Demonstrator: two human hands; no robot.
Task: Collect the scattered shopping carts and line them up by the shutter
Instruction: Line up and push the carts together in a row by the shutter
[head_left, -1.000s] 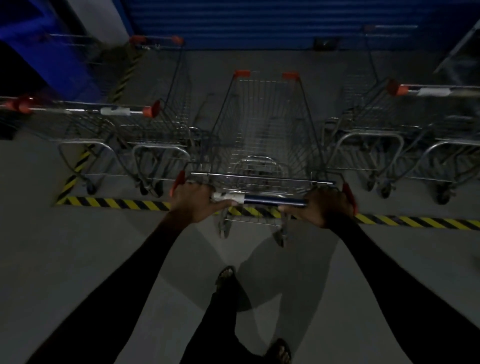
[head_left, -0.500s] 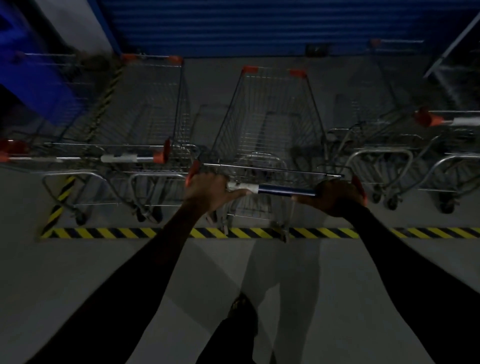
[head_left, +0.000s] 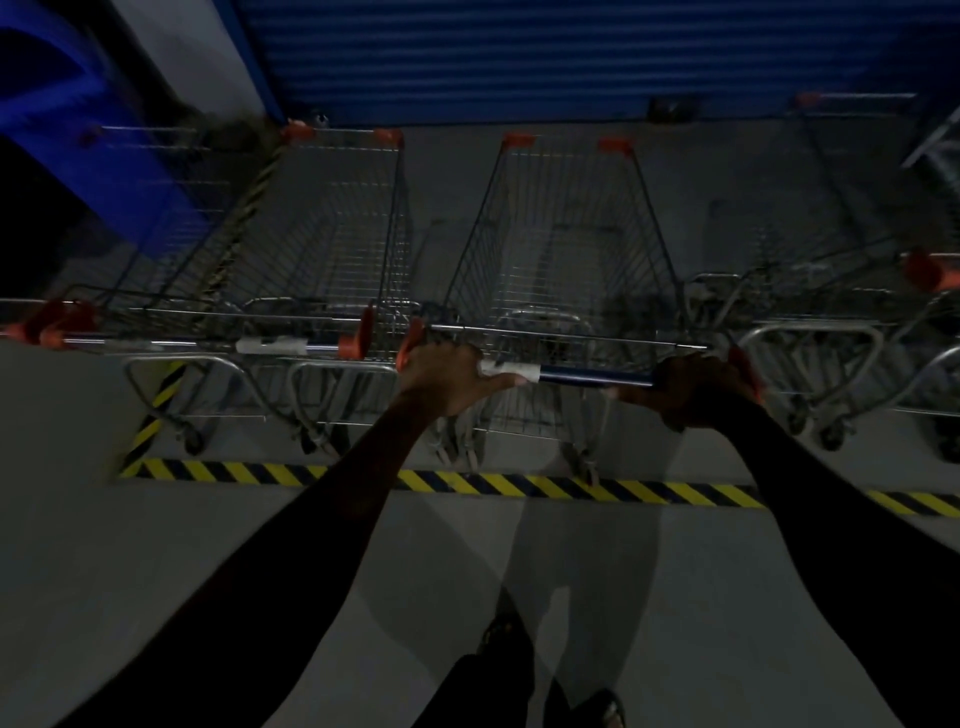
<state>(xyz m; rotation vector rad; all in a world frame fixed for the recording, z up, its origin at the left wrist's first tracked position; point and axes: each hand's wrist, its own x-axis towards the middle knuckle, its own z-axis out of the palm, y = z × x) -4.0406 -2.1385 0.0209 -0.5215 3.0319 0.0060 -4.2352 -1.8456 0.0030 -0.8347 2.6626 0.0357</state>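
Note:
A wire shopping cart (head_left: 563, 244) with orange corner caps stands in front of me, its nose toward the blue shutter (head_left: 519, 57). My left hand (head_left: 447, 376) grips the left end of its blue handle bar (head_left: 592, 375), and my right hand (head_left: 698, 387) grips the right end. Its rear wheels sit just past the yellow-black floor stripe (head_left: 519, 486). Another cart (head_left: 332, 239) is parked close on the left with its handle level with mine. More carts (head_left: 826, 291) stand on the right.
A further cart (head_left: 150, 218) stands at the far left beside a blue wall section. A diagonal hazard stripe (head_left: 156, 410) runs along the left side. Grey concrete floor (head_left: 156, 561) lies behind the stripe, where my legs and foot show.
The cart has rolled forward toward the shutter, its rear wheels crossing the hazard stripe, and it now stands level with the cart on the left. Both hands kept their grip on the handle.

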